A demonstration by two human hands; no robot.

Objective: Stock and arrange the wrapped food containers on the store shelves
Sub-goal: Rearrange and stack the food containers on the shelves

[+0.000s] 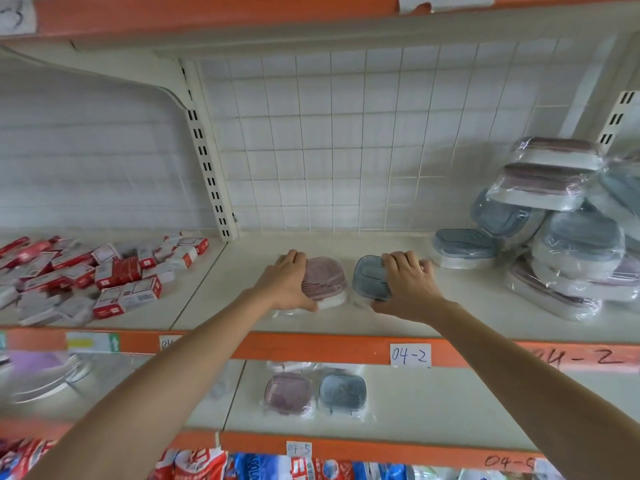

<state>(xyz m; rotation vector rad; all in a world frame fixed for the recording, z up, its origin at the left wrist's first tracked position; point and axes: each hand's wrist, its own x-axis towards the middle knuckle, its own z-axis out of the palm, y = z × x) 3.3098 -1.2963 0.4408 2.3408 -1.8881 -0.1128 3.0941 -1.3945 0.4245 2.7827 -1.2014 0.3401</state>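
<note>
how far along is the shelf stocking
Done: a pink and blue pair lies side by side on the lower shelf. In hand: the left hand grips a pink container, the right hand a blue container, side by side. Left: the jumbled pile at the right.

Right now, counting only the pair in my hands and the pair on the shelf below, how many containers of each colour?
Pink: 2, the upper pink in the left hand, the lower pink below.
Blue: 2, the upper blue in the right hand, the lower blue below.
Total: 4
</note>
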